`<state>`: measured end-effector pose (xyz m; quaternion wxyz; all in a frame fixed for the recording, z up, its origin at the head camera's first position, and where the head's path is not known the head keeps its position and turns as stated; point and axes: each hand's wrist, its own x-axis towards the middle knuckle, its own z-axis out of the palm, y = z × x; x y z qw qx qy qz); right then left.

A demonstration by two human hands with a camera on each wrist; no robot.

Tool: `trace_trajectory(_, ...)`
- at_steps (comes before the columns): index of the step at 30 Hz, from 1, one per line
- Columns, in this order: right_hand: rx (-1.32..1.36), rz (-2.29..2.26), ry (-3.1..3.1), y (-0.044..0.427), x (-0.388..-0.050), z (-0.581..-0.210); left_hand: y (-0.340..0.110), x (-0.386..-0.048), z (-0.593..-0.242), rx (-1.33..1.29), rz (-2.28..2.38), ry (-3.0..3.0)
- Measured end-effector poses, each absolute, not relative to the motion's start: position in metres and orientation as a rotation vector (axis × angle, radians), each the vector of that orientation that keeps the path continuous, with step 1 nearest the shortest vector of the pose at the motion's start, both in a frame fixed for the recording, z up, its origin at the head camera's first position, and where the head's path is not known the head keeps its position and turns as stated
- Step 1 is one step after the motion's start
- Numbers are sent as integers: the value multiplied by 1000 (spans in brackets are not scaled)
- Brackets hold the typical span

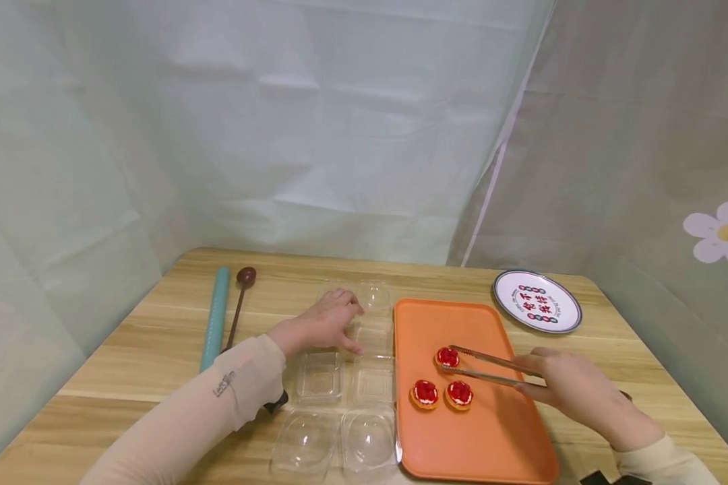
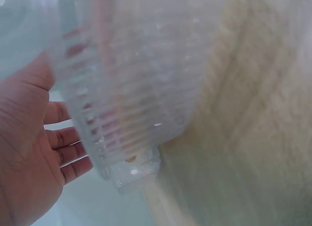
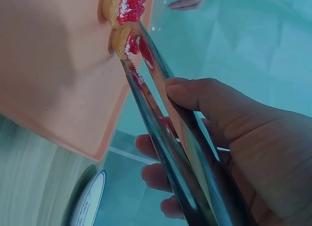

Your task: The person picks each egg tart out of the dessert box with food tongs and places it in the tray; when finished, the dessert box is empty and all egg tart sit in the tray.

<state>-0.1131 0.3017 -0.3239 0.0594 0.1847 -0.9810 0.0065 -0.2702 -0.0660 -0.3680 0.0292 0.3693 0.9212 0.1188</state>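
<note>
My right hand [image 1: 582, 391] holds metal tongs [image 1: 491, 367], thumb on one arm and fingers round the other. Their tips stand on either side of a small tart [image 1: 447, 357] with a red topping, on the orange tray [image 1: 479, 444]. Two similar tarts, a left one [image 1: 425, 394] and a right one [image 1: 459, 395], sit nearer the front of it. My left hand [image 1: 324, 320] is spread over the clear plastic containers [image 1: 319, 377], thumb apart from the fingers. In the left wrist view its fingers show behind a blurred clear container [image 2: 131, 89]; firm contact cannot be made out.
A white plate [image 1: 536, 301] with red lettering stands at the back right. On the left lie a teal rod [image 1: 215, 316] and a brown long-handled spoon [image 1: 243, 289]. More clear containers [image 1: 370, 438] line the tray's left edge. Fabric curtains [image 1: 340, 135] enclose the table.
</note>
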Motion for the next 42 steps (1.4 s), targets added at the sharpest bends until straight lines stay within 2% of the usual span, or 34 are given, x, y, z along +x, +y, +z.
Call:
trace_trajectory(22, 539, 106, -2863, 291, -117, -314, -118, -261, -346, 951, 770, 2958)
trace_trajectory(31, 612, 70, -2802, 273, -132, -305, -136, -266, -362, 901, 783, 2951)
trace_trajectory(42, 757, 82, -2732, 248, -149, -300, -137, -266, -384, 895, 798, 2912)
